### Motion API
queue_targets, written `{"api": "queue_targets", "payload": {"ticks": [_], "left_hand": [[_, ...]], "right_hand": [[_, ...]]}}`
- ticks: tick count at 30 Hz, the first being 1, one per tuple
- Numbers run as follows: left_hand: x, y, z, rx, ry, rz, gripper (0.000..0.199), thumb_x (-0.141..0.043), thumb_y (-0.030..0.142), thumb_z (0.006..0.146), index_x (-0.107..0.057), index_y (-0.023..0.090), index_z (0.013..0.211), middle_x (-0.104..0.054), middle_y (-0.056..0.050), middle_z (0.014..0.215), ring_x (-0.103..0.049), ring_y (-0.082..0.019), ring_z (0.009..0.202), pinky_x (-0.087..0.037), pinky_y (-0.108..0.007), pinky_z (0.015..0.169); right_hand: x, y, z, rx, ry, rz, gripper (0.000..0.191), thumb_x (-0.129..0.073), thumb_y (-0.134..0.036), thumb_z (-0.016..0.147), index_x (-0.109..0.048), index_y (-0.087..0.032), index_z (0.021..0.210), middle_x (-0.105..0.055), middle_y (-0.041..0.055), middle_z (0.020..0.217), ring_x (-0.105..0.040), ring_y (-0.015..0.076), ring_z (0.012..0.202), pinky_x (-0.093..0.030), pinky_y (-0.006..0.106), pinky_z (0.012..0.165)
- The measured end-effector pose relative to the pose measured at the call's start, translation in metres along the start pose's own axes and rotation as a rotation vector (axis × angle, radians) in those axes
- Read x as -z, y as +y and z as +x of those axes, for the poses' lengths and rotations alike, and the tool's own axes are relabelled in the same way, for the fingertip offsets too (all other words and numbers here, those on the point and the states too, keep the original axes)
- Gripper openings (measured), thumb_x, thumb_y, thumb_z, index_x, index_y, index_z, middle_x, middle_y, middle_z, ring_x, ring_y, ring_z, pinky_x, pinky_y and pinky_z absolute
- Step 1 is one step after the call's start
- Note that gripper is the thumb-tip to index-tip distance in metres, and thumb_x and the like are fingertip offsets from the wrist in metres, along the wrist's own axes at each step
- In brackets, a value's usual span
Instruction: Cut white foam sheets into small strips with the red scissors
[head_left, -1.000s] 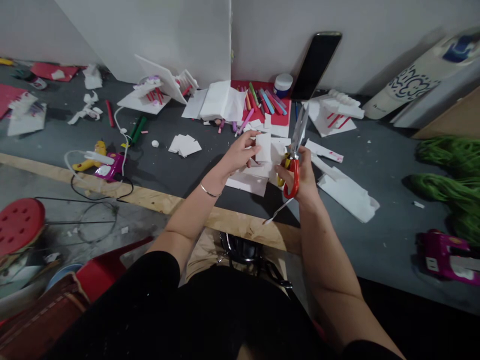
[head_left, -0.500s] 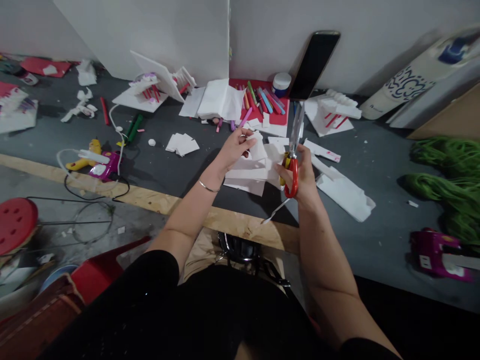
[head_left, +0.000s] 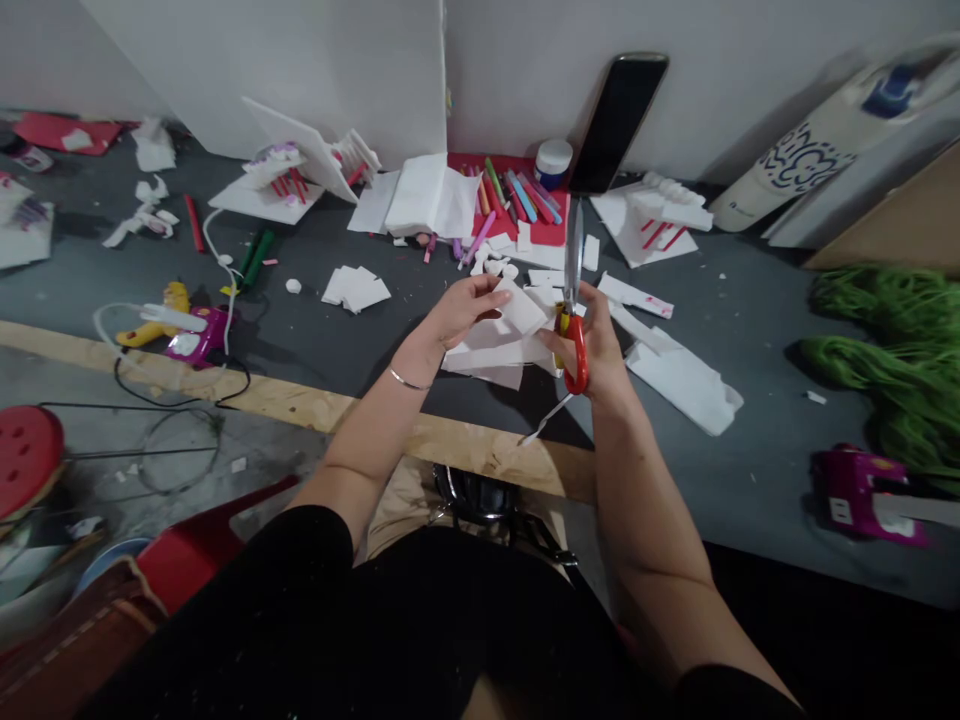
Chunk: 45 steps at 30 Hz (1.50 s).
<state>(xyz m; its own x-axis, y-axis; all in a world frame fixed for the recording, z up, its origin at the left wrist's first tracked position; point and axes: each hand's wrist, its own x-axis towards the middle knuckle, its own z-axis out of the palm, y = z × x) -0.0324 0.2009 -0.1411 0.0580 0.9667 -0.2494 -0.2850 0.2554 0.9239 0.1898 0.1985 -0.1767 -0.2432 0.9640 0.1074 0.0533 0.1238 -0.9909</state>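
Between thumb and fingers, my left hand (head_left: 469, 308) pinches a small white paper piece (head_left: 523, 309). My right hand (head_left: 596, 345) is closed around the red and yellow handles of a pair of scissors (head_left: 574, 260), whose blades point away from me, toward the wall. Right beside that paper piece are the right fingertips; whether they touch it I cannot tell. Beneath both hands lie larger white sheets (head_left: 487, 365). Small white scraps (head_left: 495, 262) sit just beyond the left hand, and a stack of cut white pieces (head_left: 356, 288) rests to its left.
Colored markers (head_left: 525, 195) lie on a red sheet at the back, near a small jar (head_left: 553, 163) and a leaning phone (head_left: 619, 120). Small white models (head_left: 660, 222) stand at either side. Purple glue guns (head_left: 199, 335), green yarn (head_left: 885, 370) and a white bottle (head_left: 802, 150) are farther out.
My left hand has moved slightly down, and the paper piece in it is now tilted and lies nearer the scissors. The scissors stay in my right hand. The whole view has shifted slightly.
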Motion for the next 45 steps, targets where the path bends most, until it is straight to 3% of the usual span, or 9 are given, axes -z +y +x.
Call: {"api": "queue_targets", "payload": {"ticks": [3,10,16,20,25,31,34,38,45], "left_hand": [[0.0,-0.005,0.002,0.036,-0.019,-0.035,0.01,-0.08,0.016,0.092,-0.07,0.016,0.09,-0.074,-0.003,0.092,-0.07,-0.012,0.086,-0.058,-0.026,0.085],[-0.003,-0.001,-0.001,-0.028,0.017,0.016,0.007,-0.08,0.011,0.09,-0.076,0.017,0.089,-0.07,0.0,0.083,-0.062,-0.008,0.071,-0.052,-0.021,0.068],[0.001,0.006,-0.002,-0.023,0.069,0.003,0.008,-0.079,0.01,0.092,-0.074,0.016,0.09,-0.073,0.0,0.082,-0.067,-0.009,0.073,-0.057,-0.02,0.071],[0.004,0.007,0.0,-0.013,0.142,-0.006,0.013,-0.075,0.006,0.094,-0.068,0.017,0.093,-0.071,0.002,0.078,-0.067,-0.009,0.069,-0.057,-0.021,0.069],[0.015,0.006,0.006,-0.017,0.199,0.07,0.012,-0.072,0.011,0.098,-0.065,0.019,0.093,-0.069,0.001,0.077,-0.067,-0.011,0.071,-0.057,-0.023,0.069],[0.029,0.003,0.013,-0.137,0.35,0.196,0.017,-0.075,0.013,0.093,-0.065,0.02,0.08,-0.068,0.0,0.082,-0.065,-0.011,0.076,-0.052,-0.024,0.076],[0.022,0.005,0.008,-0.103,0.24,0.12,0.016,-0.077,0.016,0.094,-0.066,0.02,0.083,-0.066,0.001,0.08,-0.063,-0.011,0.071,-0.052,-0.025,0.073],[0.004,0.004,-0.002,-0.011,0.039,0.084,0.016,-0.081,0.015,0.092,-0.069,0.017,0.081,-0.069,-0.001,0.082,-0.065,-0.011,0.076,-0.056,-0.026,0.079],[-0.005,-0.005,-0.003,0.032,0.012,0.099,0.008,-0.084,0.018,0.088,-0.076,0.018,0.088,-0.077,-0.006,0.095,-0.067,-0.013,0.081,-0.055,-0.023,0.067]], "right_hand": [[-0.001,-0.002,-0.001,0.001,-0.001,-0.011,0.082,-0.089,-0.077,0.074,-0.049,-0.039,0.134,-0.068,0.0022,0.096,-0.07,0.0268,0.081,-0.064,0.05,0.073],[0.003,-0.001,-0.002,0.017,0.031,-0.027,0.072,-0.088,-0.072,0.078,-0.052,-0.039,0.131,-0.066,0.0032,0.098,-0.067,0.0246,0.079,-0.064,0.046,0.068],[0.002,0.007,0.003,0.013,0.028,-0.066,0.077,-0.086,-0.079,0.077,-0.05,-0.039,0.133,-0.063,-0.0003,0.09,-0.064,0.0232,0.071,-0.067,0.052,0.075],[0.002,0.008,0.002,0.006,0.046,-0.047,0.076,-0.087,-0.075,0.078,-0.05,-0.039,0.134,-0.063,0.0001,0.09,-0.067,0.0244,0.073,-0.068,0.056,0.081],[0.005,0.009,0.001,0.017,0.022,-0.012,0.078,-0.088,-0.071,0.08,-0.048,-0.038,0.137,-0.062,0.0003,0.093,-0.07,0.0252,0.081,-0.067,0.053,0.082],[0.019,0.008,0.008,-0.001,0.002,-0.054,0.082,-0.091,-0.074,0.073,-0.049,-0.041,0.135,-0.057,-0.002,0.086,-0.066,0.0252,0.076,-0.065,0.052,0.079],[0.023,0.006,0.007,-0.012,-0.022,-0.08,0.081,-0.092,-0.073,0.073,-0.05,-0.042,0.135,-0.059,-0.0006,0.088,-0.066,0.0261,0.078,-0.064,0.051,0.077],[0.013,0.005,0.002,-0.045,-0.079,-0.029,0.087,-0.09,-0.076,0.072,-0.05,-0.039,0.14,-0.063,-0.0007,0.087,-0.065,0.0242,0.071,-0.063,0.05,0.072],[0.001,0.005,-0.002,-0.042,-0.166,0.031,0.089,-0.089,-0.077,0.072,-0.05,-0.037,0.141,-0.061,-0.0041,0.081,-0.059,0.0194,0.065,-0.061,0.042,0.066]]}}
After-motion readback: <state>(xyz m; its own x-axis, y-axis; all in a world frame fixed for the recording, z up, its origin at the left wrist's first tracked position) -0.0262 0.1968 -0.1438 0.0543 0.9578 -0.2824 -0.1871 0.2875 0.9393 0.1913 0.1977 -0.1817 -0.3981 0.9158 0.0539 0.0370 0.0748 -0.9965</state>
